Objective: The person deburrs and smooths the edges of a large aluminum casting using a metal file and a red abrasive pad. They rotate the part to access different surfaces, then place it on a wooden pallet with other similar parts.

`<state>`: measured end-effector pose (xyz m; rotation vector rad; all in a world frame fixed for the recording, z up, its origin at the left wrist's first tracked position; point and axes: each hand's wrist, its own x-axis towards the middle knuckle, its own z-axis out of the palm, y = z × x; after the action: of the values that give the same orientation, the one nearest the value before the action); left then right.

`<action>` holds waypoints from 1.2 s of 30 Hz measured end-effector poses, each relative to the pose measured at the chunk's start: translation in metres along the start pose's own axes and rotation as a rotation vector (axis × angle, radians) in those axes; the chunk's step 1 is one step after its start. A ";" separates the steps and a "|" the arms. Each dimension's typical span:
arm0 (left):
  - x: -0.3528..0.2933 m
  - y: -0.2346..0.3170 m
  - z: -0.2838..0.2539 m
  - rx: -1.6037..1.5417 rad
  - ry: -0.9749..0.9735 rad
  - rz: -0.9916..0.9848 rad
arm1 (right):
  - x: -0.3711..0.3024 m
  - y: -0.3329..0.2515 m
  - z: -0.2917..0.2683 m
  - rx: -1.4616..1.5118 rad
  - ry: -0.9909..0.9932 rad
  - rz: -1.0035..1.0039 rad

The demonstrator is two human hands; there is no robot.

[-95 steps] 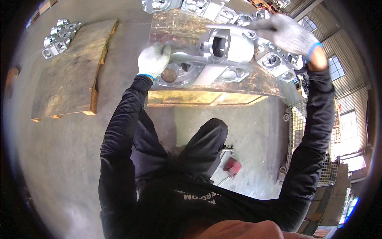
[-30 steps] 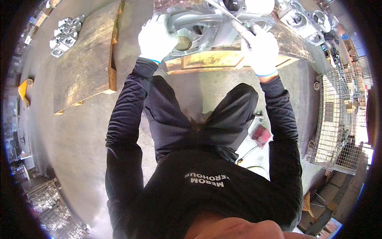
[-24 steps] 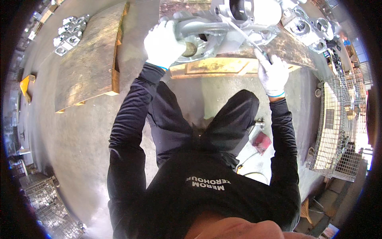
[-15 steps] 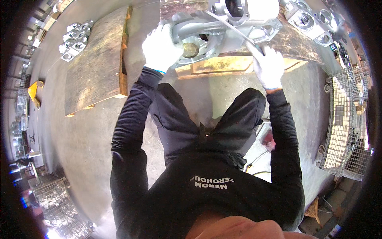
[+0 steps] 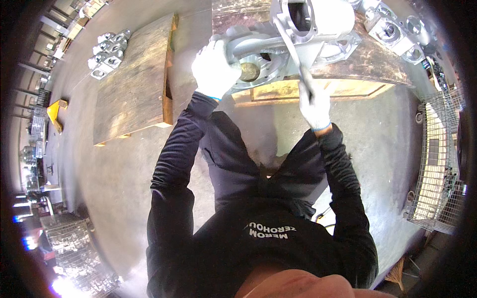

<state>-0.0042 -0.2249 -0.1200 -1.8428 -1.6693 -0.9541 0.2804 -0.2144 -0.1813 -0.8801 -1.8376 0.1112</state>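
A large silver-grey metal casting [image 5: 256, 45] with round openings and a thick curved rib lies on a wooden pallet [image 5: 380, 67] in front of me. My left hand [image 5: 214, 70], in a white glove, is closed over the casting's left edge. A round brownish patch [image 5: 250, 72] shows in an opening beside that hand. My right hand [image 5: 315, 107], also gloved in white, is closed round the handle end of a long slim grey file [image 5: 289, 44]. The file points away from me, its far end against or just over an upright flanged opening [image 5: 300, 19] of the casting; contact cannot be made out.
At the left stands another wooden pallet [image 5: 131, 84], with several castings [image 5: 108, 53] on the floor past it. More castings [image 5: 390, 30] sit at the far right. A wire mesh cage [image 5: 433, 164] stands on the right, and a yellow object [image 5: 55, 113] far left.
My right hand has moved left and toward me, and the file has swung from a slant to a steeper angle. My left hand keeps its hold on the casting. The whole view has shifted slightly.
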 end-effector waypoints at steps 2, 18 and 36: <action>-0.001 -0.001 0.000 -0.029 -0.006 0.014 | 0.005 -0.007 0.006 0.007 -0.075 0.140; -0.003 0.005 -0.005 -0.075 -0.053 -0.126 | 0.008 -0.058 0.004 -0.076 -0.155 0.278; -0.018 -0.005 0.018 -0.076 -0.374 0.006 | 0.021 -0.077 0.025 -0.203 -0.179 0.148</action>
<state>-0.0059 -0.2226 -0.1460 -2.1806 -1.8575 -0.7089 0.2159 -0.2492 -0.1415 -1.1812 -1.9721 0.1002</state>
